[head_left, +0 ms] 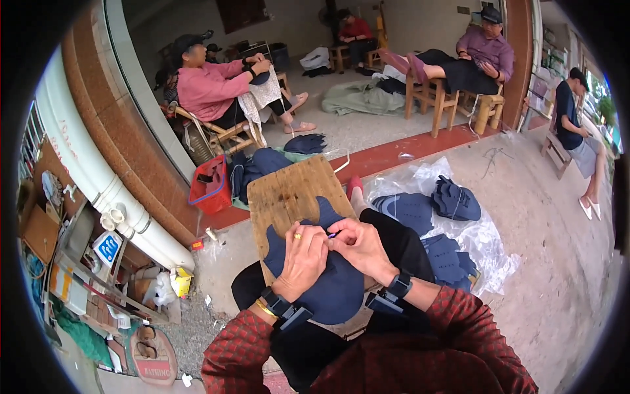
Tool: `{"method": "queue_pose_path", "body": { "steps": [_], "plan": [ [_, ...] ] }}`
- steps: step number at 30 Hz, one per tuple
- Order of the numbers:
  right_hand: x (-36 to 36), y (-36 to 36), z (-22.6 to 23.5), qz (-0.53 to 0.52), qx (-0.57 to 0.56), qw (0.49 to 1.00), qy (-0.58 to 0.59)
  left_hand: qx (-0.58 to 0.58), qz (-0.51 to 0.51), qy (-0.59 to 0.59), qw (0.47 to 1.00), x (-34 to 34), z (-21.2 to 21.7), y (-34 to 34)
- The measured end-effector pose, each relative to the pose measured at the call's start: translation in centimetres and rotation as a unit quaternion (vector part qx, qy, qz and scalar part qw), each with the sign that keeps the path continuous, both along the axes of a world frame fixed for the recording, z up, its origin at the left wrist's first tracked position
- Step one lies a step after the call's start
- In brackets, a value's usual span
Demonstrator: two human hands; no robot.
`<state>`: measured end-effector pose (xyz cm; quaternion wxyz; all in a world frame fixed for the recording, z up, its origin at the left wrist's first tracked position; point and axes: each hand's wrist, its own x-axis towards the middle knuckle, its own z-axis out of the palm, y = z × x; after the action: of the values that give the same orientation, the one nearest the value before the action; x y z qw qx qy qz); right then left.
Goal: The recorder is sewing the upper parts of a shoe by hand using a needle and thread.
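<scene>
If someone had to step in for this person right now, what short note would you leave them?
Left hand: pressed on the dark blue fabric piece, pinching its upper edge.
Right hand: fingertips meet the left hand's at that edge, nipping something small; too small to tell what.
The piece lies on the wooden board across the lap.
More blue pieces are piled on the plastic sheet to the right, others beyond the board.
Done: cannot tell. Left: the piece in hand and, it seems, the piles.

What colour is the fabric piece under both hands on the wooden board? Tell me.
Dark navy blue fabric piece, plain with no pattern; the head view shows it.
</scene>
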<state>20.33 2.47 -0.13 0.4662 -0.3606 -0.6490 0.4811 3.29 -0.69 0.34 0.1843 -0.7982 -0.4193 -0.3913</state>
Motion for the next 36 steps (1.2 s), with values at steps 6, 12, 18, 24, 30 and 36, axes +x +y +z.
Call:
{"method": "queue_pose_path", "body": {
  "steps": [6, 12, 18, 24, 30, 36],
  "plan": [
    [0.6, 0.6, 0.0, 0.028, -0.020, 0.999, -0.030, -0.098, -0.017, -0.068, 0.993, -0.4, 0.5, -0.4],
    [0.6, 1.0, 0.0, 0.059, -0.008, 0.998, -0.012, -0.227, -0.080, -0.189, 0.952, -0.9, 1.4, 0.2],
    [0.6, 0.7, 0.5, 0.043, -0.004, 0.999, -0.021, -0.184, -0.083, -0.192, 0.961, -1.1, -0.2, 0.7],
    [1.1, 0.5, 1.2, 0.025, -0.003, 0.997, -0.074, -0.168, -0.060, -0.197, 0.964, -0.7, -0.3, 0.6],
    [1.2, 0.6, 1.5, 0.042, -0.006, 0.994, -0.099, -0.165, -0.053, -0.164, 0.971, -0.5, -0.4, 0.6],
    [1.2, 0.8, 1.3, 0.048, -0.002, 0.996, -0.080, -0.165, -0.018, -0.141, 0.976, -0.2, -0.2, 0.3]
  ]
}}
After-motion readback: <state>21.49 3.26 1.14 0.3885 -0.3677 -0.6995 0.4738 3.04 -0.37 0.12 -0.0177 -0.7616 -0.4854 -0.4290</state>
